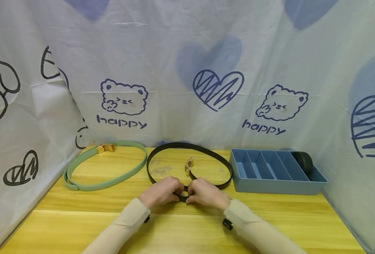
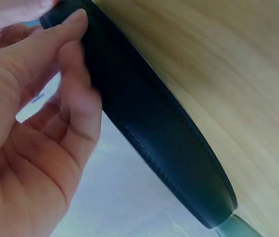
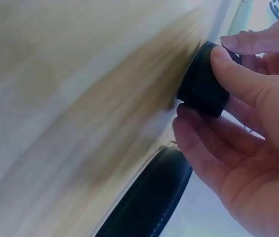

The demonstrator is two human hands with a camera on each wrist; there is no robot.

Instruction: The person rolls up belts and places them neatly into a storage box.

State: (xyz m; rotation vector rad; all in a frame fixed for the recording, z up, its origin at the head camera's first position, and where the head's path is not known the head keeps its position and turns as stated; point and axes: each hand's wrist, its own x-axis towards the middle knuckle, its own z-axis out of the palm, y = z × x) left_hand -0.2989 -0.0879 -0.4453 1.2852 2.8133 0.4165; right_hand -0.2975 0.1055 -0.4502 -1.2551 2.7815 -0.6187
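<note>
A black leather belt (image 1: 187, 145) stands on its edge in a wide loop at the middle of the table, with its gold buckle (image 1: 189, 165) inside the loop. At the near side my left hand (image 1: 163, 193) pinches the strap between thumb and fingers. My right hand (image 1: 208, 193) pinches the same part of the belt close beside it, fingertips nearly meeting. In the right wrist view a short folded or curled piece of the belt (image 3: 203, 81) sits between the thumb and fingers. The left wrist view shows the stitched strap (image 2: 149, 118) running away from the left fingers.
A green belt (image 1: 108, 184) with a gold buckle (image 1: 105, 148) lies looped at the left. On the right stands a blue-grey divided box (image 1: 279, 187), a rolled black belt (image 1: 304, 163) in its rightmost part. A printed white curtain (image 1: 171, 106) hangs behind the wooden table (image 1: 187, 229).
</note>
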